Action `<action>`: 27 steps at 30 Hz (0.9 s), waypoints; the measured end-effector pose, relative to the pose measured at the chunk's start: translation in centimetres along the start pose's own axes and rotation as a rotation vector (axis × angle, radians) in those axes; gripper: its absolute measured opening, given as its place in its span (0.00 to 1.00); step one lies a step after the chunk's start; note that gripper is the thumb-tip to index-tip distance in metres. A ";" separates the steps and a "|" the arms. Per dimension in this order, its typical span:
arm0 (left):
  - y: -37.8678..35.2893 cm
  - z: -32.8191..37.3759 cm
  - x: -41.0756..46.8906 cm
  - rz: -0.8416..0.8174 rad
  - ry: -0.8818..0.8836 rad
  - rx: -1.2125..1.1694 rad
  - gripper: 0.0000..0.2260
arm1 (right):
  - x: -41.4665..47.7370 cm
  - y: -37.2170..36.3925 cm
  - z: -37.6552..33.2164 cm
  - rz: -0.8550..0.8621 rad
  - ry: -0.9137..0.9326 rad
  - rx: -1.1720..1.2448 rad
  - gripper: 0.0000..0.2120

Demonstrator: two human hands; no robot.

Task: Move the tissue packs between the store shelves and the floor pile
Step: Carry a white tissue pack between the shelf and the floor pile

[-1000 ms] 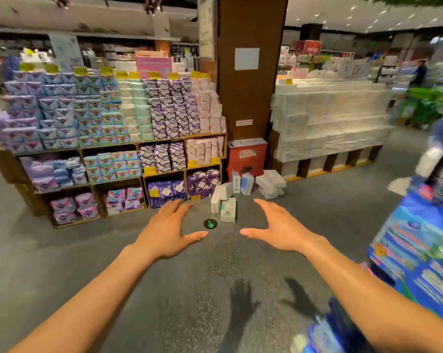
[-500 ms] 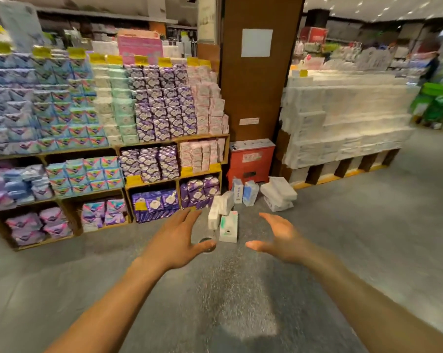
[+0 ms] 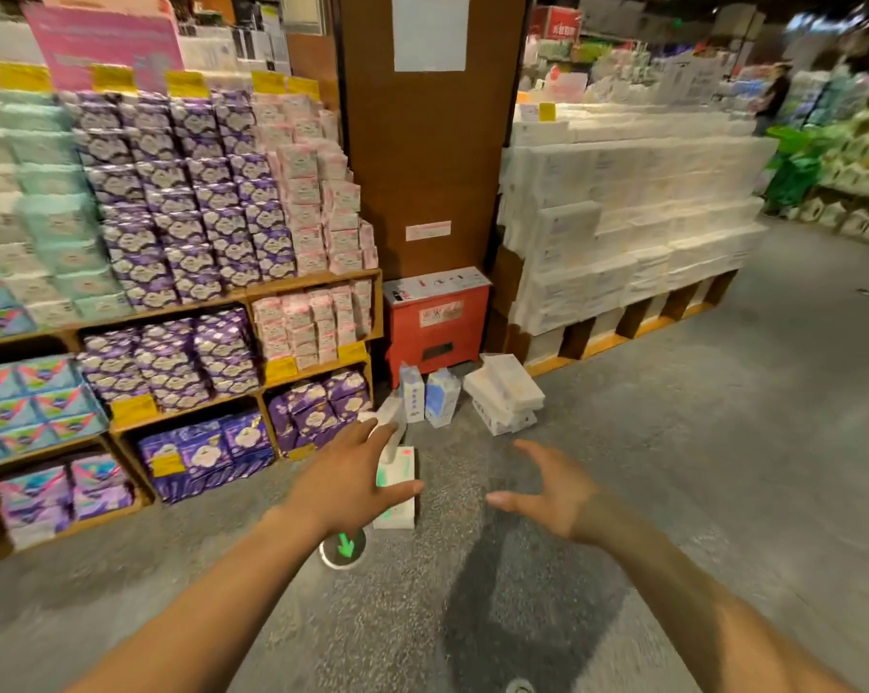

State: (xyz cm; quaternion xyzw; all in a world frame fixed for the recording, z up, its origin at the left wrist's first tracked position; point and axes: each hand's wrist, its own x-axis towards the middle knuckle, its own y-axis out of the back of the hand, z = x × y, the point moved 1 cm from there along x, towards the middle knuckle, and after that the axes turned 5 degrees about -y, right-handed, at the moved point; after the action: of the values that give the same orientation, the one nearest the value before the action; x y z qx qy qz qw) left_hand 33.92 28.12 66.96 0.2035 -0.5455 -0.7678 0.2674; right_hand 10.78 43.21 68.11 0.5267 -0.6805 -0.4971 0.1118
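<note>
The left end of the wooden shelving [image 3: 317, 280] runs out of view, and the packs there smear into pale green and blue blur. The left hand [image 3: 345, 480] covers part of a white pack with green print [image 3: 397, 485] standing upright on the floor, so I cannot tell whether the fingers touch it; the hand is spread wide and grips nothing that shows. Behind its fingertips a second white pack [image 3: 391, 415] leans, mostly hidden. The right hand [image 3: 555, 497] hangs over bare floor well to the right of that pack, fingers splayed and curled, empty.

The floor pile sits at the foot of the red metal cabinet [image 3: 435, 320]: two upright blue-and-white packs [image 3: 427, 395] side by side, then a slanting stack of flat white packs [image 3: 505, 395] just to their right. Lettering on all of them is too blurred to read.

The shelf bays hold soft plastic-wrapped bundles: purple packs [image 3: 172, 362] in the middle bay, pink-and-white packs [image 3: 312, 325] in the bay nearest the cabinet, darker purple bags [image 3: 207, 450] at the bottom. Yellow price tags [image 3: 133, 410] clip to the shelf edges. A brown pillar [image 3: 427, 157] rises behind the cabinet, and a long block of white wrapped packs [image 3: 632, 227] stands on a low wooden base to the right. The floor [image 3: 722, 442] is grey speckled carpet; a round marker with a green arrow [image 3: 343, 547] lies beneath the left wrist.
</note>
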 end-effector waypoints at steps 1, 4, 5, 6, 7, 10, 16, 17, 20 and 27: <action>-0.5 0.0 2.4 -0.009 0.018 -0.009 0.48 | 2.5 1.1 0.6 -0.012 0.019 -0.013 0.50; -1.5 0.3 9.0 0.004 0.093 -0.040 0.46 | 10.0 5.1 1.9 -0.055 0.116 -0.067 0.54; -1.4 0.5 10.9 0.016 0.122 -0.054 0.48 | 12.0 6.6 2.0 -0.069 0.139 -0.088 0.53; -1.3 0.7 12.7 0.028 0.153 -0.072 0.50 | 13.8 8.0 2.1 -0.083 0.155 -0.102 0.49; -1.3 0.8 14.4 0.044 0.179 -0.083 0.52 | 15.6 9.4 2.0 -0.096 0.171 -0.107 0.45; -0.9 0.9 19.0 0.093 0.244 -0.100 0.54 | 21.7 13.1 1.6 -0.122 0.244 -0.182 0.41; -1.5 -2.0 25.6 0.114 0.394 -0.137 0.48 | 33.5 14.7 -0.9 -0.206 0.339 -0.276 0.48; -1.7 -3.0 26.6 0.117 0.423 -0.147 0.48 | 35.3 14.5 -1.5 -0.232 0.352 -0.286 0.49; -2.4 -6.5 29.8 0.129 0.498 -0.185 0.56 | 40.7 13.8 -3.2 -0.275 0.401 -0.329 0.45; -2.2 -11.9 38.6 0.129 0.609 -0.207 0.42 | 52.0 15.0 -6.6 -0.360 0.443 -0.383 0.36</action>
State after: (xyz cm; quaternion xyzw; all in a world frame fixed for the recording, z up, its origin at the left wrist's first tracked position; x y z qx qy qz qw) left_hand 10.77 -4.37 60.24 0.3604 -0.3714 -0.7046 0.4855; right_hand -15.71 -4.22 63.90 0.7030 -0.4300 -0.5011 0.2642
